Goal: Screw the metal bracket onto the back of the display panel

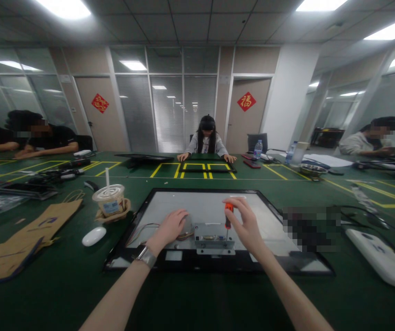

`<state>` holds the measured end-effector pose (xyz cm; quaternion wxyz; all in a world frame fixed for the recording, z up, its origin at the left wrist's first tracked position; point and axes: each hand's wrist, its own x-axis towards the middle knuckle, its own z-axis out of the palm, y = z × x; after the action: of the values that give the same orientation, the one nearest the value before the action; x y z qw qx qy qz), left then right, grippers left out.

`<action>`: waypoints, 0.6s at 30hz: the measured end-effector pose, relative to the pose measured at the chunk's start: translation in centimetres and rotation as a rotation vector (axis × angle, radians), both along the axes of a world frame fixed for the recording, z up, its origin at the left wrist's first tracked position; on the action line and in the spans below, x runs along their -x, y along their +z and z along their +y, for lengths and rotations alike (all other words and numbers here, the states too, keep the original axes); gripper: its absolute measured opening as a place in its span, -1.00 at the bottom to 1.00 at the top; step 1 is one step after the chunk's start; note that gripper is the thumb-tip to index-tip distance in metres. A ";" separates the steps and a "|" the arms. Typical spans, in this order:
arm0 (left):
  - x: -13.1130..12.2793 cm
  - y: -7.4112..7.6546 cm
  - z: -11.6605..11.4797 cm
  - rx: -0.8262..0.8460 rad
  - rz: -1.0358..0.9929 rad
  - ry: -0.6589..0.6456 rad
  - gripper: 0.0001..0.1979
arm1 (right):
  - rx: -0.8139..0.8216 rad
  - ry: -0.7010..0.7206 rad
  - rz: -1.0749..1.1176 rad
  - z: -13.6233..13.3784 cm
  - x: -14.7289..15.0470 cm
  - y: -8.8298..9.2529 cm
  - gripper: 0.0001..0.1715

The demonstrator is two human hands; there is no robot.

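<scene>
A flat display panel (169, 202) with a black frame lies on the green table, its grey back facing up. On its near edge sits a metal bracket (200, 251) with connector ports. My right hand (249, 225) grips an orange and black screwdriver (228, 224), held upright with its shaft pointing down at the bracket's right part. Left of the bracket, my left hand (169, 227) rests over the panel with fingers stretched out, near some thin wires (142, 230). A watch (145, 255) is on that wrist. What lies under the left palm is hidden.
To the left are a drink cup (111, 202) with a straw, a white oval case (94, 236) and a brown paper bag (28, 239). A white phone-like object (380, 257) and cables lie right. Across the table, a person (207, 138) handles a black frame (207, 171).
</scene>
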<state>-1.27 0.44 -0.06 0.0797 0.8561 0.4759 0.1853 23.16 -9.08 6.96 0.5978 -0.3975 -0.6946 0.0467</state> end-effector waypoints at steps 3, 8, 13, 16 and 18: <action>0.0 -0.1 0.1 -0.001 0.000 0.000 -0.62 | 0.094 0.136 0.089 0.2 -0.1 -0.4 -0.75; 0.1 -0.4 0.3 -0.011 0.009 -0.010 -0.62 | 0.017 -0.014 0.039 0.4 -0.2 -0.4 -0.84; 0.1 -0.2 0.2 -0.013 0.014 -0.004 -0.62 | -0.046 -0.054 -0.022 0.0 -0.3 0.1 -0.84; 0.1 -0.3 0.1 -0.020 0.010 -0.004 -0.62 | 0.029 0.055 0.004 0.0 -0.5 0.0 -0.72; 0.1 -0.3 0.2 -0.025 0.003 -0.001 -0.63 | 0.088 0.102 0.027 0.1 -0.7 -0.1 -0.70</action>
<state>-1.40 0.61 -0.40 0.0684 0.8575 0.4733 0.1897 23.82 -8.94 6.82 0.5857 -0.3868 -0.7032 0.1130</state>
